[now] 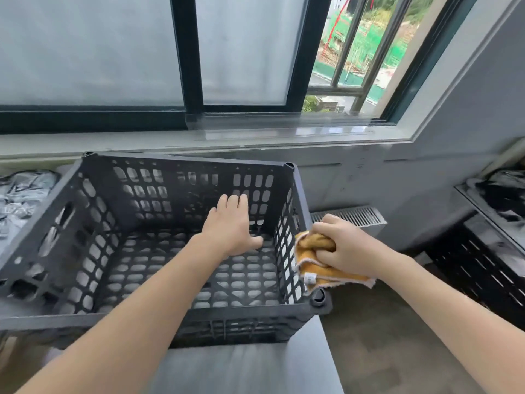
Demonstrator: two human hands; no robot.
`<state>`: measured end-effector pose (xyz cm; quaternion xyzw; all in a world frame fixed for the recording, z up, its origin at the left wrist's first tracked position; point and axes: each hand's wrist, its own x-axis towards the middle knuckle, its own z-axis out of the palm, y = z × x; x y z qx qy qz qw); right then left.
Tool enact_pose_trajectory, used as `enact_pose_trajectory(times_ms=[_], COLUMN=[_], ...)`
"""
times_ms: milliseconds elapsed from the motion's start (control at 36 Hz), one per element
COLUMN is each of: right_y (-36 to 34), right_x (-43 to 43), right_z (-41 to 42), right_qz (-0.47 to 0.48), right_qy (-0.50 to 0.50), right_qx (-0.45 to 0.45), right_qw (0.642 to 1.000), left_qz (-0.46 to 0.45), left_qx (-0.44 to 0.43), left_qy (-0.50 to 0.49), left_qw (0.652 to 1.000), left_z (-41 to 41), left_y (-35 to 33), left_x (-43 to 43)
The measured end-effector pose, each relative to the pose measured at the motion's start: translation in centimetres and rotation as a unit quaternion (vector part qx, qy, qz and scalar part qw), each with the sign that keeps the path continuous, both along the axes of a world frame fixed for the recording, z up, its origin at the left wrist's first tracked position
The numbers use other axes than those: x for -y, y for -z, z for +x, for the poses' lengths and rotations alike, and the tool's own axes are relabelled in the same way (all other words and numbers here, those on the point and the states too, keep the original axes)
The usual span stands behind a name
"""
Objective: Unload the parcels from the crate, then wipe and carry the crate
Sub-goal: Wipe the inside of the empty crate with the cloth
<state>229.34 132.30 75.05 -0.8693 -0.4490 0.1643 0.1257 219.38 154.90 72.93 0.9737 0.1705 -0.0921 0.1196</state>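
Writing: one small white tag [310, 279] on the lower edge of the orange cloth [315, 268]; print too small to read.

Surface: grey table [241, 365], smooth, carrying the crate [187, 160] at its far end, close under the sill [255, 137]. Crate dark grey, lattice-walled, open side up, tilted slightly; bare lattice bottom visible inside.

Room: grey wall [454, 123] with a dark-framed sliding window [187, 52], frosted panes at left and centre, right section open onto railings and green netting outdoors. Brown-grey floor [383, 336] right of the table.

Left hand [231, 223]: reaching over the near rim into the crate, palm down, fingers [234, 201] straight and together, thumb spread; contact with the far wall not determinable.

Right hand [341, 245]: outside the crate's right wall, at rim height, fingers [324, 227] clamped on the bunched orange cloth; cloth touching that wall.

Surroundings: grey plastic parcels [20, 200] just beside the crate's left wall. Vent grille [352, 216] low on the wall behind the right hand. Black perforated bin [483, 265] at far right, well apart, dark bags on top.
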Motion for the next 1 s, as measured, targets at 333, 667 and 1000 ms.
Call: enact_pose_trajectory(times_ms=[333, 667, 1000], right_y=[1.2, 0.1, 0.6], right_x=[-9.6, -16.3, -25.8], right_z=[9.0, 11.4, 5.8], right_qz=[0.092, 0.050, 0.048], right_qy=[0.144, 0.087, -0.021], right_qx=[0.135, 0.201, 0.184], right_qw=[0.976, 0.974, 0.981], left_qz=[-0.003, 0.000, 0.018], left_qx=[0.012, 0.023, 0.040], left_qy=[-0.046, -0.060, -0.110], left_qw=[0.999, 0.998, 0.993], left_z=[-0.7, -1.0, -4.3], left_y=[-0.2, -1.1, -1.8], left_x=[-0.7, -6.0, -12.9])
